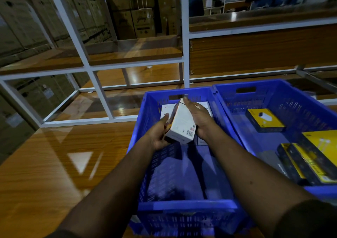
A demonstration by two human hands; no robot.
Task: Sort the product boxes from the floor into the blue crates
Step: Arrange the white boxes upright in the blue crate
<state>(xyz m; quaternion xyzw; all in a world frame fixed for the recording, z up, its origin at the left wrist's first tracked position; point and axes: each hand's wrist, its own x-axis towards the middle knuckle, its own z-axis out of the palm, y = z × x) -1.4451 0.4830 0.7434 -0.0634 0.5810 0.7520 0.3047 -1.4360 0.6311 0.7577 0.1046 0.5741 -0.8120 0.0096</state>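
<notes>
Both hands hold a white product box with a barcode label, tilted over the left blue crate. My left hand grips its lower left side. On the right side of the box my right hand lies along it, fingers reaching up toward the top edge. More white boxes lie flat at the far end of this crate. The right blue crate holds a yellow and black box and several larger yellow and black boxes.
The two crates stand side by side on a glossy wooden shelf. A white metal rack frame rises behind them. Stacked brown cartons fill the background. A person stands far back.
</notes>
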